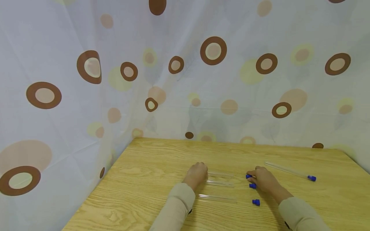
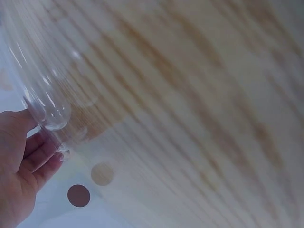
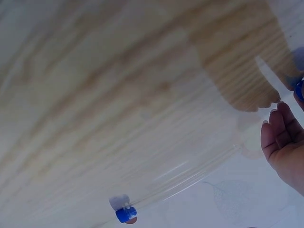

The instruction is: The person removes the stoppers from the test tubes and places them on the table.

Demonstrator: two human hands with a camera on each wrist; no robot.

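Three clear test tubes lie side by side on the table: a far one [image 1: 221, 174], a middle one [image 1: 219, 183] and a near one [image 1: 217, 198]. My left hand [image 1: 197, 175] pinches the closed end of the far tube; the left wrist view shows the rounded tube ends [image 2: 54, 114] by its fingers. To the right, my right hand [image 1: 263, 180] holds a blue cap [image 1: 248, 176] between thumb and finger, facing the far tube's open end but apart from it. A second blue cap [image 1: 252, 186] and a third blue cap [image 1: 256, 202] lie nearer me.
A capped test tube [image 1: 287, 170] lies slanted beyond my right hand, its blue cap [image 1: 312, 178] toward the right. The wood-grain table [image 1: 130, 192] meets a spotted curtain [image 1: 185, 96] at its back and left edges.
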